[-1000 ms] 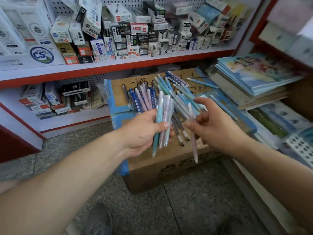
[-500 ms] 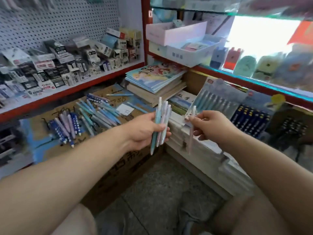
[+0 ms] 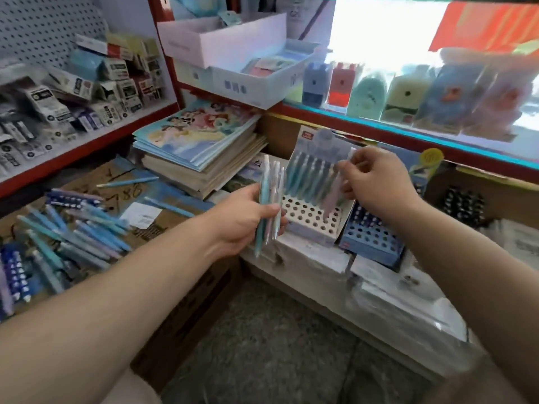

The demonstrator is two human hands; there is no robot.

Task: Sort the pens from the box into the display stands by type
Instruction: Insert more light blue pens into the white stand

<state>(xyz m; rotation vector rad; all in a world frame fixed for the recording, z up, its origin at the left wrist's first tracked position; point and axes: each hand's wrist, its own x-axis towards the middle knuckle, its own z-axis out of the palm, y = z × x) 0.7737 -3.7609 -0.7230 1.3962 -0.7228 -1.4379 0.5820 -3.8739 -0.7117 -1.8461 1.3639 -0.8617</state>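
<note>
Head: right hand (image 3: 376,182) pinching pink pen (image 3: 333,199) over display stand (image 3: 306,235), left hand (image 3: 242,223) gripping pen bundle (image 3: 271,193); risk of missed hole from tilt

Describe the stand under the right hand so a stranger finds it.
Below the teal-edged window ledge, two perforated stands sit side by side. Yours is the white stand nearer the stacked books, where the right hand pinches a pale pink pen; its neighbour is a blue stand.

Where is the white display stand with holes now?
In the head view, the white display stand sits right of centre, between the pen bundle in the left hand and the blue stand, below the right hand pinching a pink pen.
</note>
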